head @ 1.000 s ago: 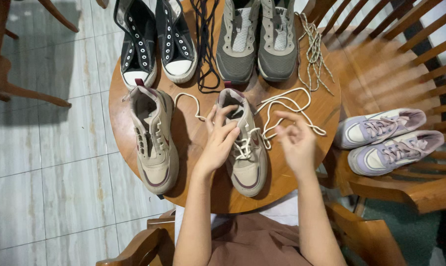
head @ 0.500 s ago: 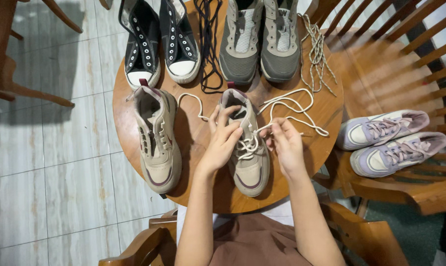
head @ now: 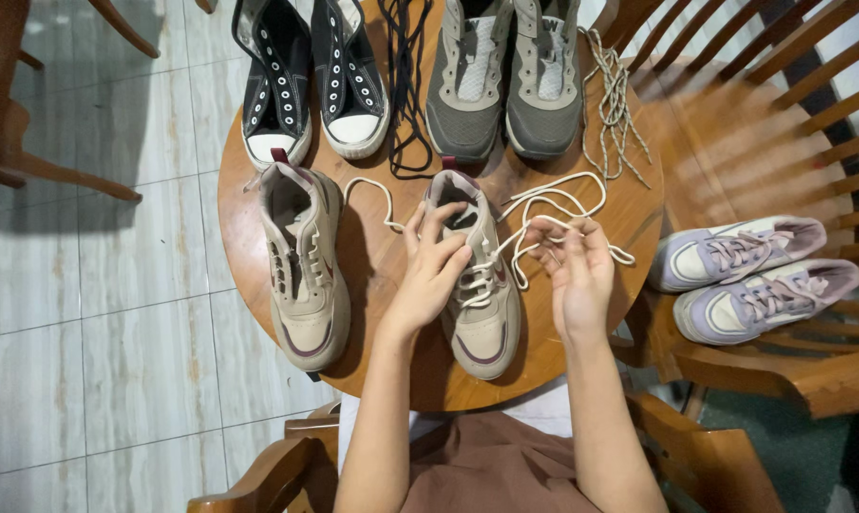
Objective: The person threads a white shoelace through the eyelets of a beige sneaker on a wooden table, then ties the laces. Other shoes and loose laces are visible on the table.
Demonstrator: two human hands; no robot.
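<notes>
Round wooden table (head: 372, 275) on pale tiled floor (head: 97, 313); wooden chairs (head: 762, 114) around.

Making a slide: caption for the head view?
Left hand steadies a beige sneaker while right hand pulls its white lace.

Head camera looks straight down, close above table (head: 258, 228).

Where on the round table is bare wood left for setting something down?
Bare wood shows on the round table between the left beige shoe and the left hand, and along the near edge below the laced beige shoe. The far side is crowded: black sneakers, dark laces, grey shoes, speckled laces. White lace loops by the right hand.
</notes>
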